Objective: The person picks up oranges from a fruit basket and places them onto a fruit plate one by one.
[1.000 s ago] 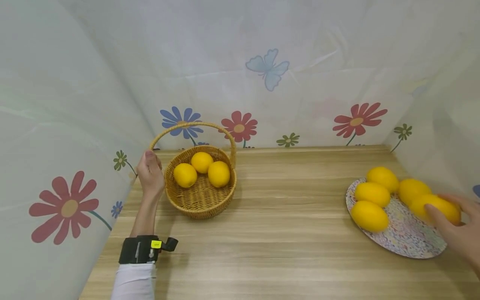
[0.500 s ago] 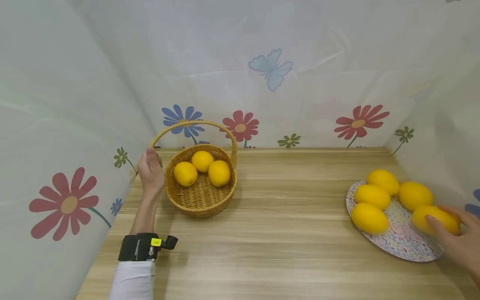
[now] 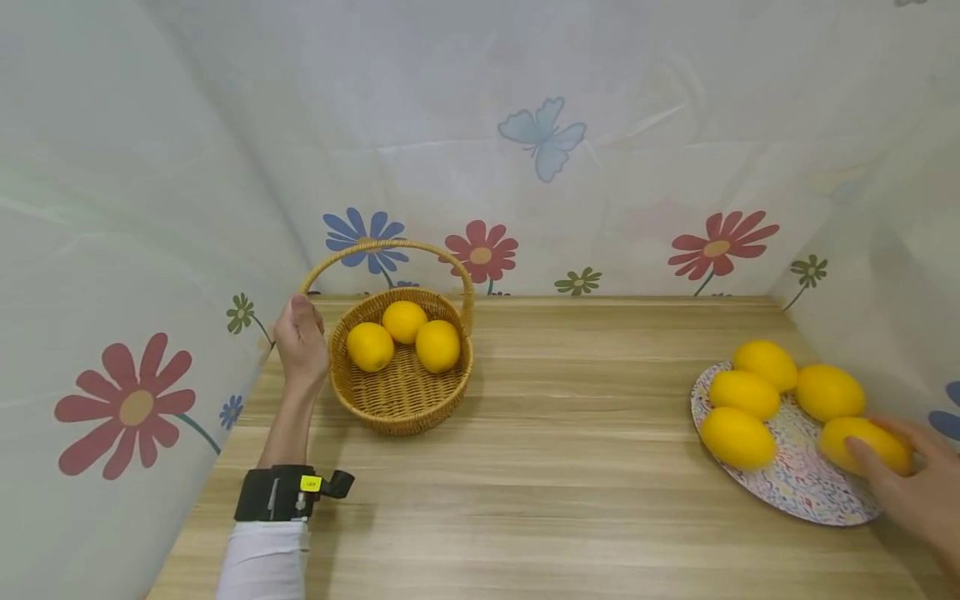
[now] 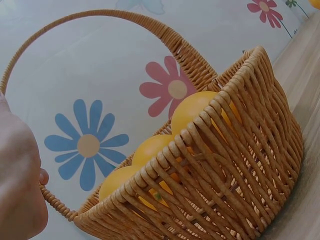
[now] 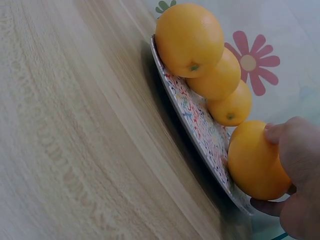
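Observation:
My left hand [image 3: 302, 342] grips the left side of the handle of a woven wicker basket [image 3: 401, 425]. Three yellow-orange oranges [image 3: 371, 347] lie in the basket toward its back; the left wrist view shows them behind the weave. At the right, my right hand [image 3: 918, 487] holds an orange [image 5: 257, 162] between thumb and fingers, low over the right side of a speckled plate [image 3: 806, 483]. Several more oranges [image 3: 738, 438] sit on that plate, along its left and back. Part of the held orange is hidden by the hand.
Both things stand on a wood-grain table [image 3: 570, 467], basket left and plate right, with a wide gap between. Pale cloth walls [image 3: 637, 150] printed with flowers and a butterfly close in the back and both sides.
My right hand, with the orange in its grip, has moved slightly down and nearer over the plate. The left hand stays on the basket handle; the view has shifted a little.

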{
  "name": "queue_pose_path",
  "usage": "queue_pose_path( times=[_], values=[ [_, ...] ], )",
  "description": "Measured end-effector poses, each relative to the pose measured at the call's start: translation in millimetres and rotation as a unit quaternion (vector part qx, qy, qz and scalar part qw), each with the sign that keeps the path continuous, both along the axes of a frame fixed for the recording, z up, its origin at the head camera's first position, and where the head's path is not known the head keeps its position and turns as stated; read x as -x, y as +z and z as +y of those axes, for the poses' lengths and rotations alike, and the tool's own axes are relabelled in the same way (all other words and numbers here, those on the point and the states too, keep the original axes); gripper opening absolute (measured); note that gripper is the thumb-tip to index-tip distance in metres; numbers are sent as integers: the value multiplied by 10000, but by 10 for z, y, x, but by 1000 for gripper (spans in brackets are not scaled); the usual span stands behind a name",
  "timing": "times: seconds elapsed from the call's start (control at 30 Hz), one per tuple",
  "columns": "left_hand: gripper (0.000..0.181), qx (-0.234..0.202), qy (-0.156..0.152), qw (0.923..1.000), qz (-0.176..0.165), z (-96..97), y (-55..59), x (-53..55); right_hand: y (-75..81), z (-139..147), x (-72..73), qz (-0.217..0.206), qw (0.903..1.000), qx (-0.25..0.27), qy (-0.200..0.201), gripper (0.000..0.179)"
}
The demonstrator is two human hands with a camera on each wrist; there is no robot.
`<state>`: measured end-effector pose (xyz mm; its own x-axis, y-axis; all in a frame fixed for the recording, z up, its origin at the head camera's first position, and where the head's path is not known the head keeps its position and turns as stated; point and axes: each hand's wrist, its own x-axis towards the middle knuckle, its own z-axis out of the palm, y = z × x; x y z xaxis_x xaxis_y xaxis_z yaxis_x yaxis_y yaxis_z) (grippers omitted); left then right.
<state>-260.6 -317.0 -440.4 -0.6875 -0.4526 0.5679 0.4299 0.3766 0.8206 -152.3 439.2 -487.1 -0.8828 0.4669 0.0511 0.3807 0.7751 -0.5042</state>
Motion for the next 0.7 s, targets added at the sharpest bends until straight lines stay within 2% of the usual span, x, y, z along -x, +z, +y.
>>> queue_pose_path(
  times=[0.13,0.3,0.7],
  values=[
    [61,-28,-35,10000,-23,5,9,-6,-11,41,-3,-54,9999,-40,79,77],
    [62,36,-30,9999,-135,-23,8,-16,64,83,-29,-43,9993,-23,372,77],
    [60,99,-82,9999,-7,-46,-27,15,25,81,-61,182,9991,-118,377,71]
  ],
)
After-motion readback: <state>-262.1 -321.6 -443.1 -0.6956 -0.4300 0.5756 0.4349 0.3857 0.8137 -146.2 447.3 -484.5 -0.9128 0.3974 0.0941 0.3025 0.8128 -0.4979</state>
